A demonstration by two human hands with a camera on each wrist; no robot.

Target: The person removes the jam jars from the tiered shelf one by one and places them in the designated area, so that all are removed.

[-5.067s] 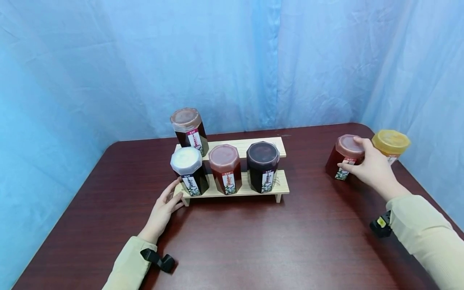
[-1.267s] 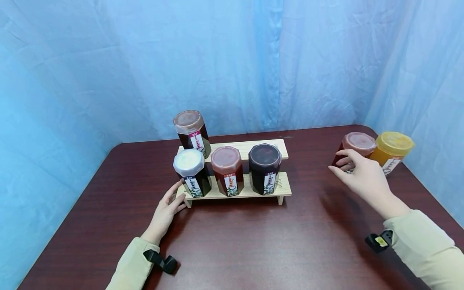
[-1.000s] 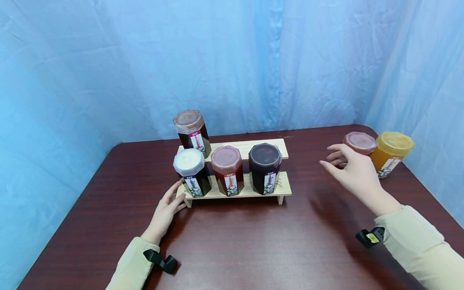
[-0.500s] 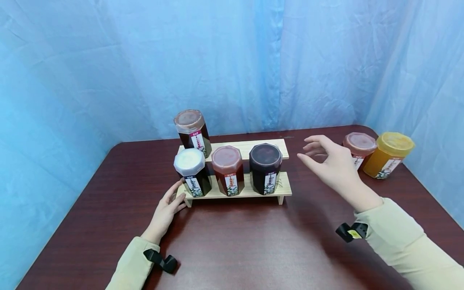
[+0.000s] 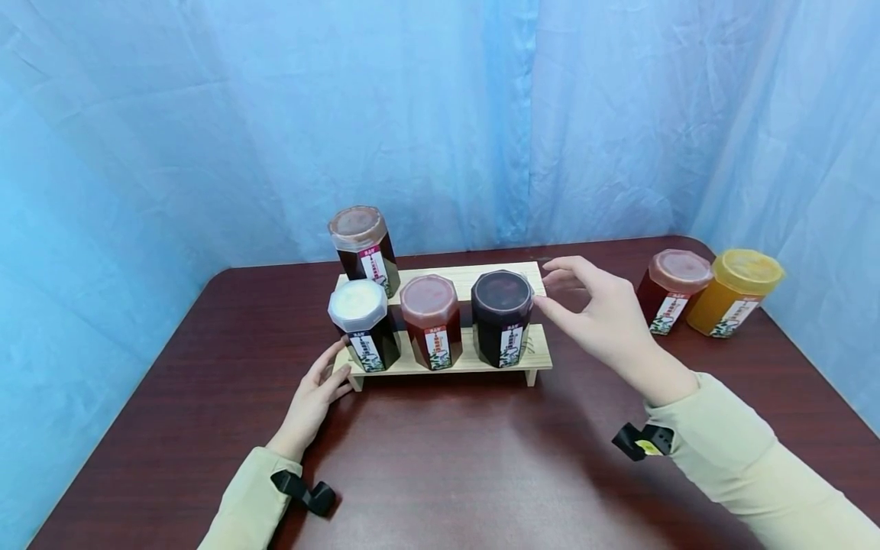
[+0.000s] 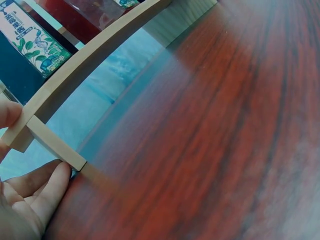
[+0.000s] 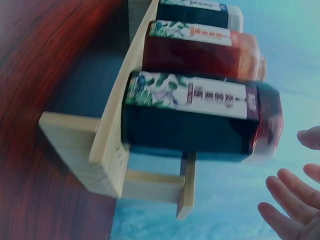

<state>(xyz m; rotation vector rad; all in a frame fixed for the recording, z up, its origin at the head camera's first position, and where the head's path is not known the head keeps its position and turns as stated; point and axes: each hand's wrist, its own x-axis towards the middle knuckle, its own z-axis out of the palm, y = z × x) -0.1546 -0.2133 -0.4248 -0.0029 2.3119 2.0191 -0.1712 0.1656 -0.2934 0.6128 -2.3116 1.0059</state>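
Observation:
My left hand [image 5: 310,402] holds the left end of a two-tier wooden rack [image 5: 539,353]; in the left wrist view the thumb lies at the board's corner and fingers [image 6: 52,190] curl by the leg. On the lower tier stand a dark jar with a white lid [image 5: 362,321], a red jar [image 5: 430,321] and a near-black jar [image 5: 502,321]. A brown-lidded jar [image 5: 360,244] stands at the left of the upper tier. My right hand [image 5: 605,321] holds nothing, thumb and fingers spread apart, thumb tip right beside the near-black jar's lid.
A red jar with a pink lid [image 5: 677,283] and a yellow jar [image 5: 732,294] stand side by side at the table's right. The dark red wooden table [image 5: 440,466] is backed by blue curtains [image 5: 412,114]. Black wrist cameras sit at both cuffs.
My right hand has let go of the red jar beside the yellow one and moved left, to the near-black jar. The left hand has stayed at the rack.

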